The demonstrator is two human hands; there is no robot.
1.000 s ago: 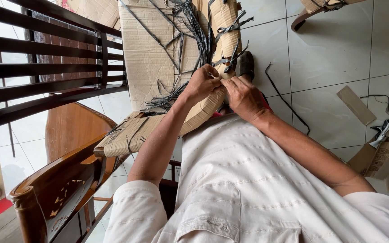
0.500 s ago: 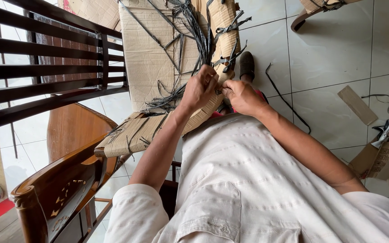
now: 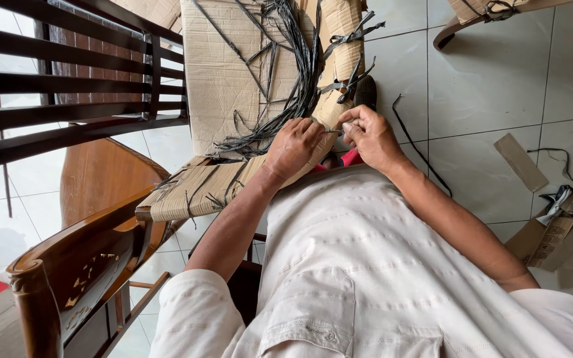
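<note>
Both hands have edged slightly left along the cardboard-wrapped chair part point(image 3: 247, 176). The left hand point(image 3: 294, 147) grips its edge; the right hand point(image 3: 371, 136), just beside, pinches a dark strap point(image 3: 300, 79) running away from the person.

The right hand point(image 3: 369, 136) is drawn back from the left hand point(image 3: 294, 144), so that a small gap is opened between them, and a thin dark strap end point(image 3: 332, 131) is stretched across it.
</note>
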